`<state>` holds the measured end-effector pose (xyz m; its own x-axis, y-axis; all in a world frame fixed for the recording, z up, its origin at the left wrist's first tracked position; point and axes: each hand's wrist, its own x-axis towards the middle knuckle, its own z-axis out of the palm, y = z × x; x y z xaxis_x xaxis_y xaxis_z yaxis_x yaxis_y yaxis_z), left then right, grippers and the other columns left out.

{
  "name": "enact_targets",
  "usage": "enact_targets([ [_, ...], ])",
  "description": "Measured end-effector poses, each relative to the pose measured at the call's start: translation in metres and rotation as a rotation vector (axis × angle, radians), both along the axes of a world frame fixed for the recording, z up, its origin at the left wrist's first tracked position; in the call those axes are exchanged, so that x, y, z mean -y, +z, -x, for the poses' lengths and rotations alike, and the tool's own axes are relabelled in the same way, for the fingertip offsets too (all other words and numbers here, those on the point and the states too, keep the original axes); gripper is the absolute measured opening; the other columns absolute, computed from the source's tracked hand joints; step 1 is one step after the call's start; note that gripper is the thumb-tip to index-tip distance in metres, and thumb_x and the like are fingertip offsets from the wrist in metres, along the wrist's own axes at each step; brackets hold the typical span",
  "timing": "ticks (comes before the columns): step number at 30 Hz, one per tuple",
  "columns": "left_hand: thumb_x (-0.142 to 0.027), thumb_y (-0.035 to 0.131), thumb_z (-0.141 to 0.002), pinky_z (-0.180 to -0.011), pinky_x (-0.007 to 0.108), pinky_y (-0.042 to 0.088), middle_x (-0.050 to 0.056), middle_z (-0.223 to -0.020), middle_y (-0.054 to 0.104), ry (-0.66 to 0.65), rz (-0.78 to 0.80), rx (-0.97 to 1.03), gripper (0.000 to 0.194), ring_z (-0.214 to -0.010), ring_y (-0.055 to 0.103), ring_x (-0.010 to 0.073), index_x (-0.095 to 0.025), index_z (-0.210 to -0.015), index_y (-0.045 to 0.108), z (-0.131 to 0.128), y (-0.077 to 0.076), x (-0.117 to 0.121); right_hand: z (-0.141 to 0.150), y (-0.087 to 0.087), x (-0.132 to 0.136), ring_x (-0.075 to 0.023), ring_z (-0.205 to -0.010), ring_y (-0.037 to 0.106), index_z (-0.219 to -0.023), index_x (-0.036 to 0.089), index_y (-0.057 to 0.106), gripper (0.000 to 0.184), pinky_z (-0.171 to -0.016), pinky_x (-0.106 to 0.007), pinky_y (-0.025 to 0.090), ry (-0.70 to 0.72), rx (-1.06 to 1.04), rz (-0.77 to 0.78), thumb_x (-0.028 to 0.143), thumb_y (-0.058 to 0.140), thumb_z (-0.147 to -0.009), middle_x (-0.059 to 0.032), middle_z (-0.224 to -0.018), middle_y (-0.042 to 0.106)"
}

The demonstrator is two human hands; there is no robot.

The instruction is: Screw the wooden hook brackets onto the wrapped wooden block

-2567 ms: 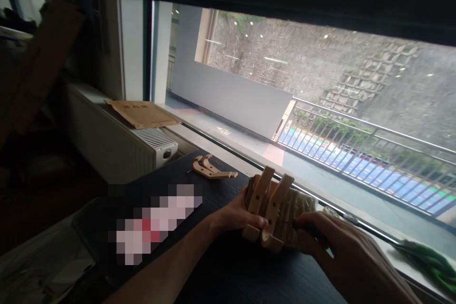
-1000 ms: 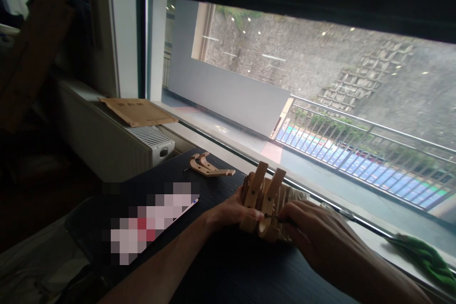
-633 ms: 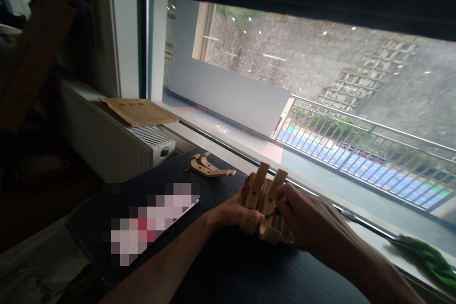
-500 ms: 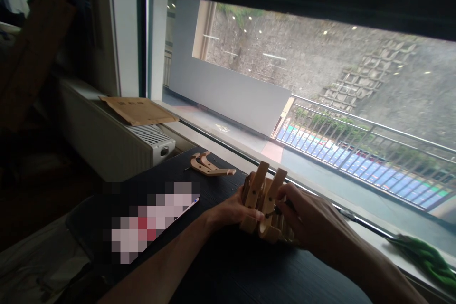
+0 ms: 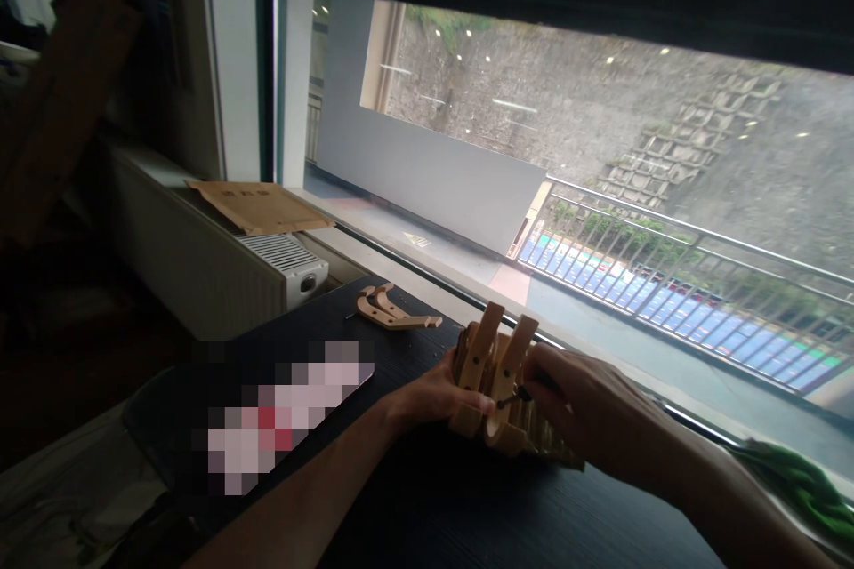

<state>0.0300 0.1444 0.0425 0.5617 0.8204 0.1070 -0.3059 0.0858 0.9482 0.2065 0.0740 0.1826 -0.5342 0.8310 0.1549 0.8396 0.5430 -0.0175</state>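
Note:
Two pale wooden hooks point(image 5: 475, 362) with dark screw holes stand side by side near the window. My left hand point(image 5: 433, 393) is closed round the left one, its thumb pressed across the lower part. My right hand point(image 5: 567, 396) is curled in a pinch on a thin dark tool point(image 5: 512, 398), whose tip meets the right-hand hook near its lower hole. What kind of tool it is I cannot tell. Behind the hooks and under my right hand sits a yellowish, ribbed bundle point(image 5: 551, 436), partly hidden. Another pair of wooden hooks point(image 5: 393, 313) lies on the dark table point(image 5: 480, 516).
A blurred pinkish flat item point(image 5: 294, 413) lies at the table's left. Beyond stand a white radiator point(image 5: 220, 258) and, on it, a brown paper envelope point(image 5: 263, 206). The window sill runs along the far edge, with a green braided cloth point(image 5: 793, 480) at right.
My right hand has shifted slightly right and turned, showing more of the dark tool and of the bundle beneath. My left hand and the hooks have stayed put.

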Motion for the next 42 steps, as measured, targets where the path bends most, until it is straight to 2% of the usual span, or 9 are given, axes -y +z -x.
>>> enact_targets([
  [6,-0.018,0.084,-0.057,-0.087,0.038,0.047,0.003,-0.104,0.063,0.027,0.019,-0.029,0.065,-0.099,0.061,0.024,-0.022,-0.113,0.051,0.001,0.001,0.002,0.006,0.004,0.001,-0.0111,-0.055,0.043,-0.078,0.021,0.045,0.018,-0.052,-0.025,0.028,0.0,0.036,0.026,0.023,0.037,-0.094,0.0031,-0.066,0.053],
  [12,-0.017,0.085,-0.055,-0.086,0.038,0.047,0.002,-0.102,0.063,0.026,0.019,-0.026,0.065,-0.099,0.06,0.0246,-0.021,-0.111,0.052,0.0,0.003,0.001,0.001,0.001,0.001,-0.0112,-0.056,0.044,-0.082,0.021,0.048,0.014,-0.053,-0.025,0.029,0.027,0.015,0.008,0.023,0.04,-0.094,0.0026,-0.068,0.055],
  [21,-0.017,0.084,-0.055,-0.085,0.038,0.047,0.003,-0.103,0.063,0.02,0.032,-0.046,0.067,-0.1,0.06,0.0258,-0.02,-0.112,0.05,0.001,0.006,0.001,0.007,0.0,-0.001,-0.0118,-0.049,0.043,-0.083,0.022,0.05,0.02,-0.05,-0.025,0.023,-0.127,0.076,-0.008,0.03,0.037,-0.096,0.0042,-0.06,0.054],
  [24,-0.018,0.085,-0.055,-0.085,0.038,0.047,0.003,-0.102,0.063,0.019,0.038,-0.059,0.066,-0.1,0.06,0.0255,-0.02,-0.11,0.051,0.002,0.006,0.001,0.009,0.004,0.004,-0.0129,-0.053,0.048,-0.088,0.023,0.053,0.012,-0.051,-0.025,0.026,-0.179,0.064,0.033,0.026,0.042,-0.091,0.0027,-0.068,0.059],
  [28,-0.018,0.084,-0.054,-0.086,0.039,0.047,0.004,-0.104,0.062,0.022,0.047,-0.067,0.069,-0.101,0.06,0.0261,-0.02,-0.113,0.049,0.002,0.005,0.001,0.004,0.007,0.006,-0.0149,-0.064,0.055,-0.095,0.024,0.054,0.011,-0.055,-0.025,0.03,-0.124,0.02,0.056,0.022,0.047,-0.087,0.0007,-0.081,0.064],
  [31,-0.017,0.083,-0.057,-0.087,0.039,0.047,0.003,-0.105,0.062,0.022,0.042,-0.068,0.068,-0.101,0.06,0.0257,-0.021,-0.116,0.049,0.002,0.006,0.002,0.0,0.006,0.004,-0.0152,-0.063,0.055,-0.097,0.025,0.055,0.011,-0.056,-0.026,0.031,-0.098,0.003,0.083,0.026,0.047,-0.089,0.0021,-0.078,0.065],
  [39,-0.017,0.083,-0.057,-0.088,0.04,0.047,0.005,-0.106,0.063,-0.015,0.019,-0.036,0.066,-0.101,0.061,0.0259,-0.02,-0.115,0.052,0.002,0.009,0.002,0.003,-0.002,0.006,-0.0159,-0.056,0.053,-0.087,0.024,0.056,0.015,-0.052,-0.026,0.026,-0.207,0.048,0.01,0.035,0.046,-0.09,0.001,-0.068,0.063],
  [42,-0.017,0.083,-0.056,-0.089,0.042,0.046,0.006,-0.107,0.062,-0.016,0.023,-0.034,0.068,-0.103,0.06,0.0268,-0.02,-0.116,0.05,0.003,0.008,0.001,0.002,-0.001,0.007,-0.0161,-0.057,0.054,-0.087,0.025,0.055,0.015,-0.052,-0.026,0.028,-0.233,0.014,-0.001,0.035,0.045,-0.091,0.0019,-0.067,0.062],
])
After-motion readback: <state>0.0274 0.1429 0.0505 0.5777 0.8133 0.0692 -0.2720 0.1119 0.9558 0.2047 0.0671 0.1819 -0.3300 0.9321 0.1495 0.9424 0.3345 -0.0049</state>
